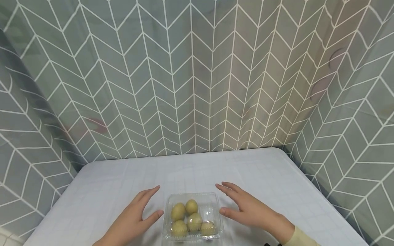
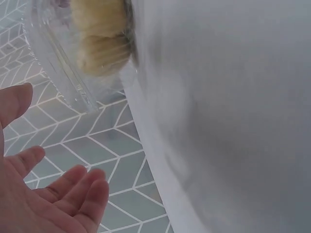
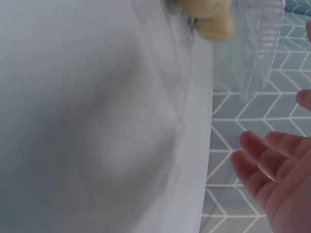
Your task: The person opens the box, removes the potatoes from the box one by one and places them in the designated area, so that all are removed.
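A clear plastic box (image 1: 212,209) stands near the front of the table, with several round yellowish pieces (image 1: 194,222) inside; what they are I cannot tell. My left hand (image 1: 135,215) is held to the left of the box, fingers extended and thumb apart. On the other side, my right hand (image 1: 247,206) is spread in the same way, its thumb close to the box's right wall. Neither hand grips anything. Both wrist views show the box, in the left one its ridged rim (image 2: 46,73), with a gap between it and the fingers.
A white cloth covers the table (image 1: 184,171). Behind it and along both sides hangs a grey-green curtain (image 1: 191,85) with white zigzag lines. A small dark object (image 1: 267,244) shows at the bottom edge, near the right sleeve (image 1: 300,238).
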`<action>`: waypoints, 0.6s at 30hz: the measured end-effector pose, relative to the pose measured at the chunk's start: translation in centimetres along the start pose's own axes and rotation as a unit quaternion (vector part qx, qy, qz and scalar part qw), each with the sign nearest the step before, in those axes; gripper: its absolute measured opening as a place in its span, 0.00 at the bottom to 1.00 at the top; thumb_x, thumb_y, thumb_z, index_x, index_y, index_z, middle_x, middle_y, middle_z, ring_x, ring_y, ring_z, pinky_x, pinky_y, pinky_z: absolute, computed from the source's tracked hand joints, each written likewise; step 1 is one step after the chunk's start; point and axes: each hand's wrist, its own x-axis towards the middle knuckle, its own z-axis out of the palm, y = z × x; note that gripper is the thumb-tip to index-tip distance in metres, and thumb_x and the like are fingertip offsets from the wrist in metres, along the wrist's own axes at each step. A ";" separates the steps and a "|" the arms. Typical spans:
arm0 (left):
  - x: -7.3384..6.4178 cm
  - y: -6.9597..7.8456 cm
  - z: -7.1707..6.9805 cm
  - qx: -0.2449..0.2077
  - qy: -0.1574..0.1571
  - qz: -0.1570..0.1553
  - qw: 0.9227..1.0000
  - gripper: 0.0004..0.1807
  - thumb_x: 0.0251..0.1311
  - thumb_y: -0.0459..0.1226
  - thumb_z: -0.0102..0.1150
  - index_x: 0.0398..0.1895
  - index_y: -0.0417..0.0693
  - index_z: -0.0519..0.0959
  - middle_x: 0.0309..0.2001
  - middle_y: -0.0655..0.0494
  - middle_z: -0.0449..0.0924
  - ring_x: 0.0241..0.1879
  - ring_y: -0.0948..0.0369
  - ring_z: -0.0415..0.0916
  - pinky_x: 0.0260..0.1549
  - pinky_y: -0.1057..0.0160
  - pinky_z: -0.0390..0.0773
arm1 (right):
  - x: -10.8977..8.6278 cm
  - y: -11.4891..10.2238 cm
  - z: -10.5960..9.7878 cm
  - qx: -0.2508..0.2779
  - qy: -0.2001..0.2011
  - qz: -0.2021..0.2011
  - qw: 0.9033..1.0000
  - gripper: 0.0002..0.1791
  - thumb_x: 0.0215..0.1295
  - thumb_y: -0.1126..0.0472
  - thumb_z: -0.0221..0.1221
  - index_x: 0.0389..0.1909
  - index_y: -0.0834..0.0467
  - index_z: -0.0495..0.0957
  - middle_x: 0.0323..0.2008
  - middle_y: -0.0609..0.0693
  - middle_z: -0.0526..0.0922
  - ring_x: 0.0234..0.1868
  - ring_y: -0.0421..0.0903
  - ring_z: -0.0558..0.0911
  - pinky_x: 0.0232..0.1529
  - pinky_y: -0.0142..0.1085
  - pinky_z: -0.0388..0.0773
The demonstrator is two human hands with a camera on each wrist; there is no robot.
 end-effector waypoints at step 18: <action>-2.2 1.8 0.9 -0.180 -0.150 -0.108 0.966 0.41 0.62 0.58 0.61 0.75 0.57 0.60 0.67 0.43 0.63 0.54 0.48 0.77 0.42 0.61 0.80 | -2.7 -1.9 1.2 0.082 -0.027 0.014 0.996 0.36 0.70 0.40 0.57 0.76 0.39 0.58 0.72 0.51 0.59 0.58 0.47 0.77 0.51 0.42 0.77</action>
